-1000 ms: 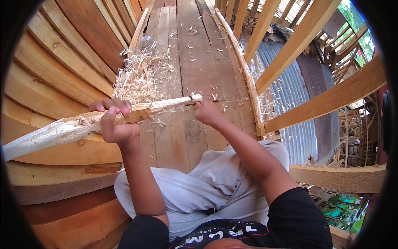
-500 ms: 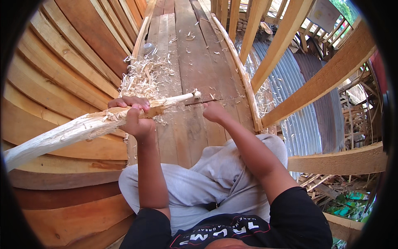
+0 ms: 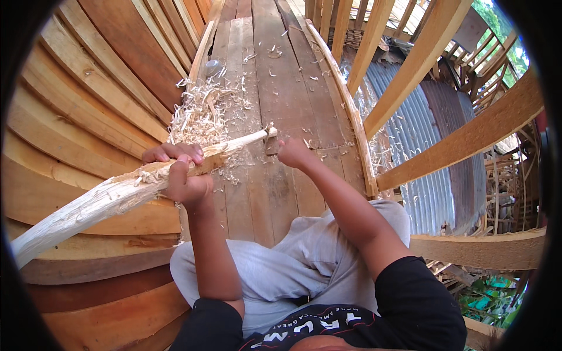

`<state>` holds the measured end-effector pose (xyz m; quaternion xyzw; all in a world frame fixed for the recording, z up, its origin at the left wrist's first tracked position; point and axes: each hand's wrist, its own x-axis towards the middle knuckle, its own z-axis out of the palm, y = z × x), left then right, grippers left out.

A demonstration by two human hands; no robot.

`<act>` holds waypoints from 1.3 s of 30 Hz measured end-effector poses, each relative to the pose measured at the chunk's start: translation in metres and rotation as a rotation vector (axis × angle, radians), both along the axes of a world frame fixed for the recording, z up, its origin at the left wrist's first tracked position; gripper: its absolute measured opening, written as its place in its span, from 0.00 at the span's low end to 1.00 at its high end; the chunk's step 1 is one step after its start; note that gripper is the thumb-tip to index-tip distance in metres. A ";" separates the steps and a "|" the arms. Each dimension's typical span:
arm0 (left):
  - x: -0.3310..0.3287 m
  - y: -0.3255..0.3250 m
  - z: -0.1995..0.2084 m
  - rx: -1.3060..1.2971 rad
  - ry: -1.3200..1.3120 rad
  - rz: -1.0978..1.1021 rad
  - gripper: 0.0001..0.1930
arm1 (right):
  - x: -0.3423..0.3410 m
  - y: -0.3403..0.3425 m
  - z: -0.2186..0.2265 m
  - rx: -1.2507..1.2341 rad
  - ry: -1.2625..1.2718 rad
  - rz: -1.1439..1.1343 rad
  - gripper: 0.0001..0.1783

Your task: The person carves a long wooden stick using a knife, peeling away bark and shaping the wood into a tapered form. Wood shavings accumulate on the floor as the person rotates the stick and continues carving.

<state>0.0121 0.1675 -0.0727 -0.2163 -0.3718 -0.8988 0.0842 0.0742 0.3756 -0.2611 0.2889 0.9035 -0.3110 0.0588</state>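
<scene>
A long pale piece of wood, stripped of bark, runs from the left edge toward the middle of the view. It is thick at the left and carved down to a thin end with a small knob. My left hand grips it near where it narrows, fingers over the far side and thumb on the near side. Curled shavings cling to its surface by the hand. Close to the right of the thin tip, my right hand is closed in a fist. Whatever it may hold is too small or hidden to make out.
Wood shavings lie heaped on the plank floor, beside a small clear round container. Curved boards wall the left side. On the right are wooden slats and corrugated metal sheets beyond.
The piece of wood and my left hand have shifted slightly left and down in view. My right fist has moved a little left, nearer the thin tip. The view itself has shifted slightly.
</scene>
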 end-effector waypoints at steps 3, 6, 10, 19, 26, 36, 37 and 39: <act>0.001 -0.025 0.011 -0.033 0.048 -0.067 0.15 | 0.016 -0.028 0.036 0.070 -0.051 0.204 0.22; 0.001 -0.029 0.015 -0.030 -0.020 -0.050 0.15 | 0.023 -0.044 0.040 -0.048 -0.088 -0.008 0.23; -0.001 -0.022 0.017 -0.032 -0.005 -0.087 0.14 | 0.005 -0.026 0.011 -0.040 0.012 0.012 0.22; -0.004 -0.024 0.016 -0.074 0.030 -0.110 0.12 | 0.017 -0.032 0.013 0.143 -0.048 0.160 0.21; 0.000 -0.014 0.022 -0.128 0.038 -0.021 0.13 | -0.016 -0.014 -0.009 0.046 -0.103 0.014 0.22; -0.011 -0.029 0.018 -0.070 -0.016 -0.004 0.11 | 0.003 -0.055 0.096 -0.053 -0.040 -0.031 0.20; -0.010 -0.026 0.019 -0.058 -0.020 -0.013 0.11 | 0.006 -0.059 0.071 -0.086 0.000 -0.091 0.21; -0.008 -0.022 0.015 -0.083 -0.006 0.018 0.11 | 0.012 -0.057 0.028 -0.167 0.051 -0.205 0.23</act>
